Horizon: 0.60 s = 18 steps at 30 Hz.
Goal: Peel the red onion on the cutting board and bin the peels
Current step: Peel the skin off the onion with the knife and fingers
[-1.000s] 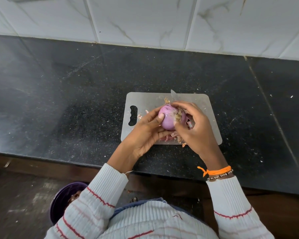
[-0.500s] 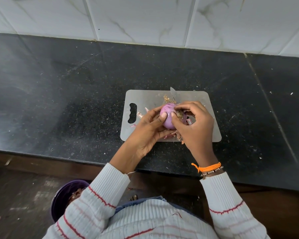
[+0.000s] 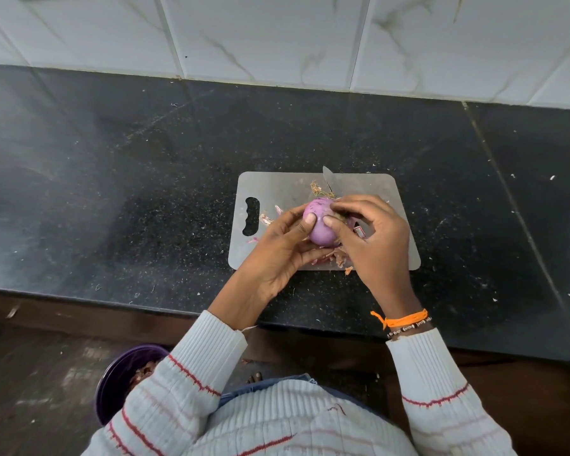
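Countertop (image 3: 112, 192) here is black speckled stone, pretty dusty, with little pale flecks and bits of skin scattered all over it, and white marble-look wall tiles (image 3: 260, 34) run along its back edge. Sitting toward the front edge is a thin grey rectangular cutting board (image 3: 277, 189) with a wavy handle slot at its left end.

Over the middle of that board a person holds a smooth pinkish-purple peeled-looking red onion (image 3: 320, 225). Their left hand (image 3: 277, 251) cups it from the left with fingers curled underneath and the thumb pressed on top. The right hand (image 3: 372, 238) grips the onion's right side, fingertips pinching at the root end.

Torn reddish peels (image 3: 338, 256) lie on the board near its front edge, under the hands, with one scrap right at the rim. A steel knife tip (image 3: 328, 179) pokes out behind the onion toward the board's back edge, next to a small dry root tuft (image 3: 318, 189).

Down on the dark floor, lower left, there's a round purple bin (image 3: 119, 380) with some peels inside.
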Tool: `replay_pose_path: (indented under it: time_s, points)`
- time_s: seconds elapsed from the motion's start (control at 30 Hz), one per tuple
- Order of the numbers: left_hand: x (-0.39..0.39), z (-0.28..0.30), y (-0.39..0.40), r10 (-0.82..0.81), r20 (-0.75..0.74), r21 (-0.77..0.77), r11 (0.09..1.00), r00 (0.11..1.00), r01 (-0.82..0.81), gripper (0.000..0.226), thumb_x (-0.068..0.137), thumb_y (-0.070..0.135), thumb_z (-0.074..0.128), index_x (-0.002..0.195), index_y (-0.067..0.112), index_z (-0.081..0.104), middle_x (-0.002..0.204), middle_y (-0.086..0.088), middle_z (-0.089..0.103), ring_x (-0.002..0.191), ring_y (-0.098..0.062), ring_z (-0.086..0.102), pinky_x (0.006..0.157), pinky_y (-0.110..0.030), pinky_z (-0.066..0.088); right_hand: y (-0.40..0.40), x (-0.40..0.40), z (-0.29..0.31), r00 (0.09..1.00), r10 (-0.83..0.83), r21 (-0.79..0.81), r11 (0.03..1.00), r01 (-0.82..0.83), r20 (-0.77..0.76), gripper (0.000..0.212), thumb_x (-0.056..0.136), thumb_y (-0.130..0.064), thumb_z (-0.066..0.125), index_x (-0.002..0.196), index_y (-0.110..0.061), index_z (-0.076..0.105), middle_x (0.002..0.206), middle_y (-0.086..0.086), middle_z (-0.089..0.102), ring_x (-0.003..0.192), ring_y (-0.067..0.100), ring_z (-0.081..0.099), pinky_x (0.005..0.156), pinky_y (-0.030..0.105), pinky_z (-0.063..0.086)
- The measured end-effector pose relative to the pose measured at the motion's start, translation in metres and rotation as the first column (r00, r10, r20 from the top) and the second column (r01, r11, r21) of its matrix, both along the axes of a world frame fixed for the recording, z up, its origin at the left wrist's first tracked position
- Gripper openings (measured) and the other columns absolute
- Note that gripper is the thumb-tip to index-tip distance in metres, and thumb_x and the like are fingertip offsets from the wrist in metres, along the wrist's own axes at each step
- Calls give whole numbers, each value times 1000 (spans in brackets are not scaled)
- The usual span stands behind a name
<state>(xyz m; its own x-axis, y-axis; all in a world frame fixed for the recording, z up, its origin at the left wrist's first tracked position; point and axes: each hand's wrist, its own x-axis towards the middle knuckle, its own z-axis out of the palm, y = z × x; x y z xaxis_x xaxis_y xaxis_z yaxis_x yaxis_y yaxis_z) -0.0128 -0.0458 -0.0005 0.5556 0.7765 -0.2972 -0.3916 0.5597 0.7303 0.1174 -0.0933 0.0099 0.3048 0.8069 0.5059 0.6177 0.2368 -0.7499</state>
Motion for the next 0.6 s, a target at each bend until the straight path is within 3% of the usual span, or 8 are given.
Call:
replay_pose_path:
  time_s: [0.2, 0.33, 0.5, 0.6]
  points:
    - [-2, 1, 1, 7, -17, 39, 999, 1000, -7, 47, 79, 16, 58, 124, 3, 48, 125, -19, 54, 103, -34, 60, 81, -39, 55, 1, 3, -1, 1000, -11, 36, 999, 11, -1, 9, 79, -11, 69, 85, -3, 71, 90, 5, 69, 86, 10, 63, 76, 21, 53]
    - [-4, 2, 2, -6, 24, 34, 999, 1000, 5, 32, 86, 6, 52, 118, 7, 52, 123, -15, 56, 104, -31, 61, 76, -33, 57, 2, 1, -1, 998, -60, 37, 997, 61, -22, 6, 80, -4, 68, 85, -5, 70, 87, 1, 65, 84, 4, 61, 75, 15, 50]
    - [-2, 3, 1, 18, 73, 31, 999, 997, -21, 33, 87, 0, 50, 119, 5, 51, 115, -10, 59, 98, -26, 63, 75, -32, 58, 3, -8, -1, 988, -117, 27, 992, 121, -105, 5, 82, -10, 67, 86, -11, 68, 86, -2, 63, 81, 4, 59, 71, 14, 48]
    - [-1, 3, 1, 40, 83, 34, 999, 996, -43, 30, 89, -3, 48, 118, 5, 51, 114, -12, 59, 91, -22, 66, 70, -29, 59, 4, -13, -2, 990, -124, 32, 991, 126, -66, 9, 79, -13, 70, 86, -8, 68, 88, 0, 64, 82, 8, 60, 72, 14, 49]
